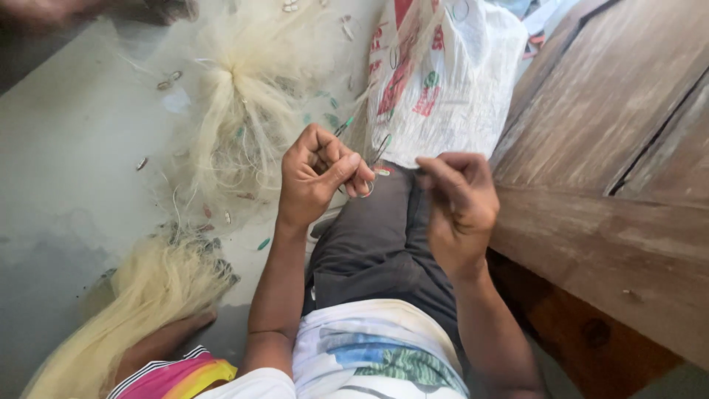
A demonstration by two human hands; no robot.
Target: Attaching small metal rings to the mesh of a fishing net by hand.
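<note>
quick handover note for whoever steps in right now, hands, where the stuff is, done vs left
Left hand: fingers pinched shut on a thin netting needle with a green tip, held above the lap.
Right hand: fingers pinched together, apparently on a fine line too thin to make out, level with the left hand.
Pale fishing net: gathered in a bunch on the grey floor ahead, small floats scattered through it; a second bundle of net lies by the left knee.
White printed sack: just beyond the hands, against the wooden bench.
Done and left: cannot be judged from this view.
</note>
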